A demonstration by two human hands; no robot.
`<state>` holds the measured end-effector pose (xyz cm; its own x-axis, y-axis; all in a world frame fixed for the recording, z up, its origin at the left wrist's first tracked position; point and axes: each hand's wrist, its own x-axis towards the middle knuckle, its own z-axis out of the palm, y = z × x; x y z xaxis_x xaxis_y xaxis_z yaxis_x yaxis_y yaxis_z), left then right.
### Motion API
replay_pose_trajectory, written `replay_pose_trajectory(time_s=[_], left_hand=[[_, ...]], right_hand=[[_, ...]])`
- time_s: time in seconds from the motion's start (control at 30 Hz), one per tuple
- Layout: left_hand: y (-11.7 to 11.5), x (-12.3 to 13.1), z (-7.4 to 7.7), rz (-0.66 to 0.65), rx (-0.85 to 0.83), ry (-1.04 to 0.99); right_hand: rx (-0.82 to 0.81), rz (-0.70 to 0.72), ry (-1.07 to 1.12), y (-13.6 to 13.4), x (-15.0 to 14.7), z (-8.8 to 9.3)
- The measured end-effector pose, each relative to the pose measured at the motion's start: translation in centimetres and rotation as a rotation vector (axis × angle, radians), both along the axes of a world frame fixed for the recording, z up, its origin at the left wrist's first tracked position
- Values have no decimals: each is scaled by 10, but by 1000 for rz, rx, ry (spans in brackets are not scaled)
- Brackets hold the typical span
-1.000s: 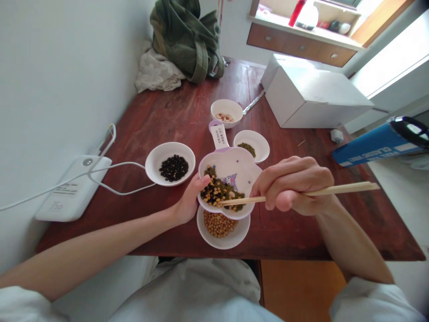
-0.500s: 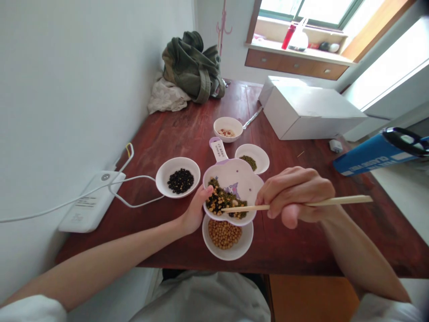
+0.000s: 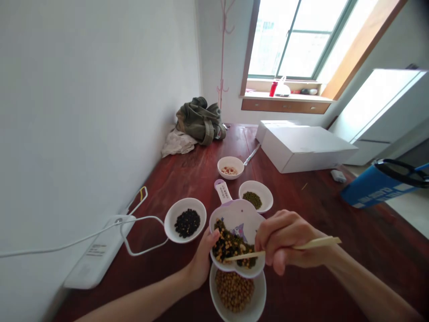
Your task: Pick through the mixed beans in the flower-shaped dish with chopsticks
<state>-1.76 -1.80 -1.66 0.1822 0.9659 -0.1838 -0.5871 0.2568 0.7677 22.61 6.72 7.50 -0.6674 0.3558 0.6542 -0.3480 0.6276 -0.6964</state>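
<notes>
My left hand (image 3: 203, 261) grips the rim of a white, purple-edged cartoon dish (image 3: 238, 219) with a flat paper-labelled handle. The dish is tilted above a white bowl of yellow soybeans (image 3: 259, 297). Mixed dark and yellow beans (image 3: 231, 247) lie in the dish. My right hand (image 3: 284, 241) holds wooden chopsticks (image 3: 315, 243), with their tips in the mix. Beside the dish stand a white bowl of black beans (image 3: 170, 226) and a white bowl of mung beans (image 3: 247, 188). Further back is a small white bowl of pale and reddish pieces (image 3: 231, 175).
The dark red wooden table (image 3: 301, 214) runs along a white wall. On it are a white power strip (image 3: 98, 252) with a cable, a large white box (image 3: 301, 150), a green bag (image 3: 201, 121) on a cloth, and a blue object (image 3: 378, 188) at the right.
My view has tilted upward, so the table and bowls sit lower in the picture and more of the window shows. The dish stays in my left hand, with the chopsticks still in the beans.
</notes>
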Motion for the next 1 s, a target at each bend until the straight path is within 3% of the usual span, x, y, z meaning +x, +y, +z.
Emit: replay_pose_trajectory(time_s=[0.2,0.47,0.77,1.0], left_hand=[[1,1,2,-3,21,-7],[1,2,2,-11,9,-74],[2,2,1,-13,54,-92],[1,1,-1,11,25,-25]], right_hand=[[-33,-29,-7,3,0,-4],[-101,-85,58,4,4,7],[-35,-100,-1,4,-3,0],[-30,-74,-15,2,-5,6]])
